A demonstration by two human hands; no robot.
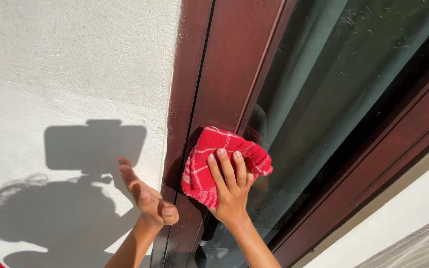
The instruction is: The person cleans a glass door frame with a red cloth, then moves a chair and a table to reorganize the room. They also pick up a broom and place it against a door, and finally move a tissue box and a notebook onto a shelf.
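My right hand [229, 191] presses a red cloth with white checks [214, 159] flat against the dark red-brown window frame [224, 64], at the edge where the frame meets the glass [333, 89]. The fingers lie spread over the cloth. My left hand [147, 196] leans on the white rough wall [70, 59] just left of the frame, fingers apart, holding nothing.
A greenish curtain hangs behind the dusty glass. The lower frame rail [373, 168] runs diagonally at the right, with a pale sill [403, 223] below it. My shadow falls on the wall at the lower left.
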